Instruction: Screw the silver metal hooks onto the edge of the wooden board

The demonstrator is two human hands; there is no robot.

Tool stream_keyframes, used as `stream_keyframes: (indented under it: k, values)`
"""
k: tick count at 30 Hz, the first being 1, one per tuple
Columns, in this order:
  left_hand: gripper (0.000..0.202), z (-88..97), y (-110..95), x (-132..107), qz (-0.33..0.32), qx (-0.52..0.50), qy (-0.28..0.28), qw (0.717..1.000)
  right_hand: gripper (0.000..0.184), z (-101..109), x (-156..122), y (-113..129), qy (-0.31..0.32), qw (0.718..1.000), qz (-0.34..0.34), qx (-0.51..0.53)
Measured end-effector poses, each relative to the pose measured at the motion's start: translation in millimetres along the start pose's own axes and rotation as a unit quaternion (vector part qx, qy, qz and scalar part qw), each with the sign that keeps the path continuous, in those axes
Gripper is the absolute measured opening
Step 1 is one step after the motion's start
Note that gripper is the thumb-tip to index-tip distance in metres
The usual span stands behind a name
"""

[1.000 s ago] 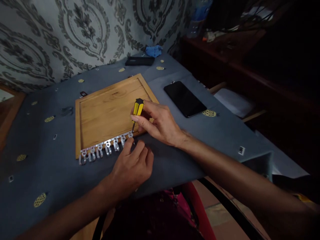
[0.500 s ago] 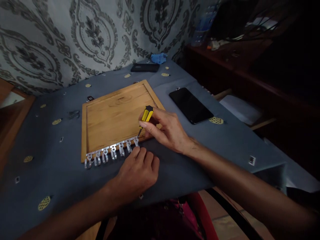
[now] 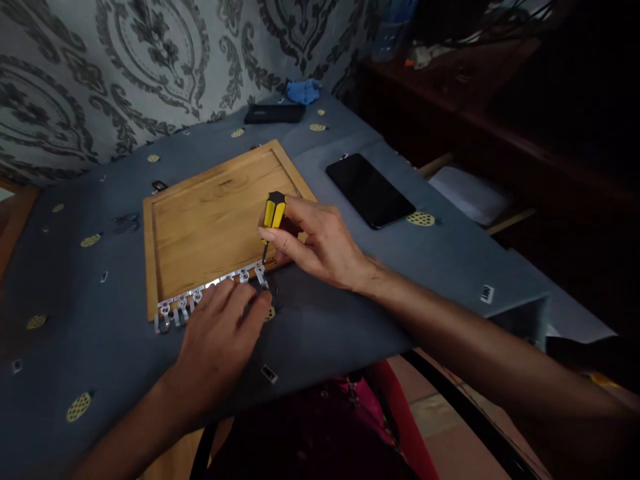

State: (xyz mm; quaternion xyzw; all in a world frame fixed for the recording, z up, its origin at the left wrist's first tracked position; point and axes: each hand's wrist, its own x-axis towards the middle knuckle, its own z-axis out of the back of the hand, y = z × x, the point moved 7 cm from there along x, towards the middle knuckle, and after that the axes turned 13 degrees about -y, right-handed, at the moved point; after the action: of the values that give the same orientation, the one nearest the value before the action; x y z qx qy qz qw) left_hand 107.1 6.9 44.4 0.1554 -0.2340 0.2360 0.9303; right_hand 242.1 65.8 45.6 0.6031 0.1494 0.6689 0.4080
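My right hand is closed round the yellow and black handle of a screwdriver. The screwdriver stands nearly upright, its tip at the right end of a silver metal hook rail. Along the front edge of a framed wooden board lies this rail, its several curved hooks hanging over the tablecloth. My left hand is bent over the middle of the rail, gripping it and covering some of the hooks. Its thumb reaches toward the rightmost hooks, and the other fingertips are hidden.
A black phone lies right of the board. Behind it are a dark flat case and a crumpled blue cloth. A small dark loop sits at the board's back edge. To the right is an open drawer with white paper.
My left hand has gone from a loose fist in front of the board to the hook rail. My right hand keeps the screwdriver at the rail's right end. The view has shifted slightly.
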Motion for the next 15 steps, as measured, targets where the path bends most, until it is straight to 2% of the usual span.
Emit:
stream_keyframes:
  k: [3, 6, 11, 15]
  values:
    - [0.025, -4.3, -18, 3, -0.086, 0.043, -0.013, 0.995, 0.029, 1, 1, 2, -0.006, 1.000, 0.022, -0.011]
    - [0.023, -10.8, -30, 4, -0.142, 0.040, -0.034, 0.988, 0.030, 1, 1, 3, -0.008, 1.000, 0.026, -0.009]
    - [0.022, -22.4, -35, 5, -0.184, 0.043, -0.041, 0.981, 0.029, 1, 1, 2, -0.001, 1.000, 0.008, -0.002]
    - [0.025, -26.8, -34, 9, -0.208, 0.058, -0.009, 0.976, 0.027, 1, 1, 2, -0.002, 1.000, 0.006, 0.006]
